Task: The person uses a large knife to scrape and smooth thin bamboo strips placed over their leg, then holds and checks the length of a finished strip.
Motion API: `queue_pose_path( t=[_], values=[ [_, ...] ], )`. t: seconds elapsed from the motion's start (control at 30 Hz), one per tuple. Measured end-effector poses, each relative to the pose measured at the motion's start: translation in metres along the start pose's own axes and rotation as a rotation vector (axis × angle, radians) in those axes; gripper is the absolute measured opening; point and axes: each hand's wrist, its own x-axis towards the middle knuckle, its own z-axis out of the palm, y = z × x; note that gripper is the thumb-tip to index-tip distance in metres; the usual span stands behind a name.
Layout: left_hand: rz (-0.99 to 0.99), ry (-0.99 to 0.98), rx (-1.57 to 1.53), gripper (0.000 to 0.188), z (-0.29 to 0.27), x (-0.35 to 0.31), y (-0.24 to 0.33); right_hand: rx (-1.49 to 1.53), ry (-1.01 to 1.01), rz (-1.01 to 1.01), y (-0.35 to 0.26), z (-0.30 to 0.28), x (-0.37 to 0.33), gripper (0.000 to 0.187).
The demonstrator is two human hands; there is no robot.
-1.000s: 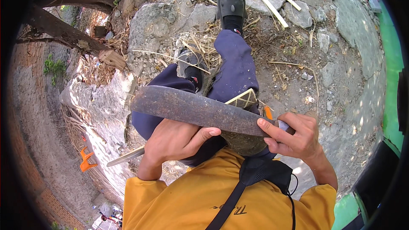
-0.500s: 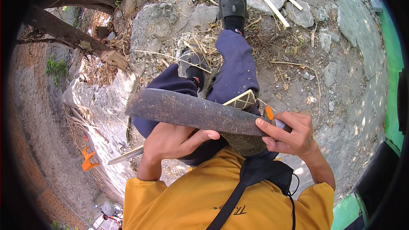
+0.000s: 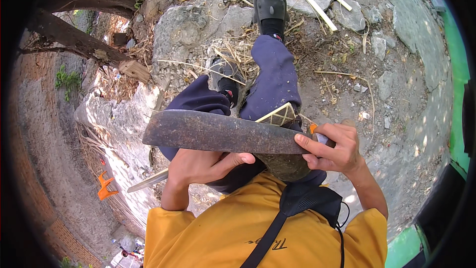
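At the far left, a green plant [image 3: 68,80] grows near a weathered log [image 3: 82,39] whose pale cut end points toward the shoes, and lower down an orange plastic piece [image 3: 105,186] stands out against the ground. To its right, a narrow pale strip [image 3: 148,181] juts out from behind the left wrist; whether that hand holds it cannot be told. The left hand [image 3: 198,167] sits just below the large blade [image 3: 218,131], its thumb stretched toward the right, while its other fingers are hidden, so their state cannot be told. The dark, rust-flecked large blade lies crosswise over the navy trousers [image 3: 270,67], its broad end at the left. Past its middle, a bent yellowish strip [image 3: 278,114] shows above its upper edge, and a rough dark block [image 3: 286,167] shows below. At its narrow right end, the right hand [image 3: 339,146] wraps the pale handle [image 3: 322,139], fingers curled together, one fingertip pressing the flat metal. An orange tip [image 3: 313,127] peeks out just above. Farther right runs a green wall [image 3: 457,64].
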Motion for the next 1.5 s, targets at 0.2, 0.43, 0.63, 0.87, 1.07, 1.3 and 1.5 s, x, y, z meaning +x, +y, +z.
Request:
queue_pose_path(
  t=[0.2,0.43,0.63,0.87,1.07,1.3,1.5],
  values=[
    [-0.043,0.016,0.007,0.058,0.001,0.002,0.003,0.01,0.013,0.017,-0.002,0.005,0.0,0.042],
    [-0.027,0.025,0.056,0.054,0.003,0.003,0.003,-0.04,0.011,-0.009,0.002,0.008,-0.001,0.043],
    [-0.134,0.001,0.031,0.054,0.004,0.001,0.004,-0.082,0.105,-0.026,-0.001,0.024,-0.005,0.046],
    [-0.074,-0.014,-0.024,0.055,-0.001,0.002,0.002,-0.041,0.077,-0.016,-0.001,0.013,-0.003,0.046],
    [-0.014,-0.001,-0.094,0.058,0.002,-0.001,-0.003,0.022,0.0,-0.043,0.005,0.004,0.001,0.034],
    [-0.048,-0.039,-0.134,0.065,-0.003,-0.001,-0.003,0.147,0.028,-0.006,0.006,0.017,-0.002,0.047],
    [-0.13,-0.078,-0.126,0.061,-0.005,0.002,0.004,0.157,0.032,0.026,0.005,0.017,0.0,0.051]
  ],
)
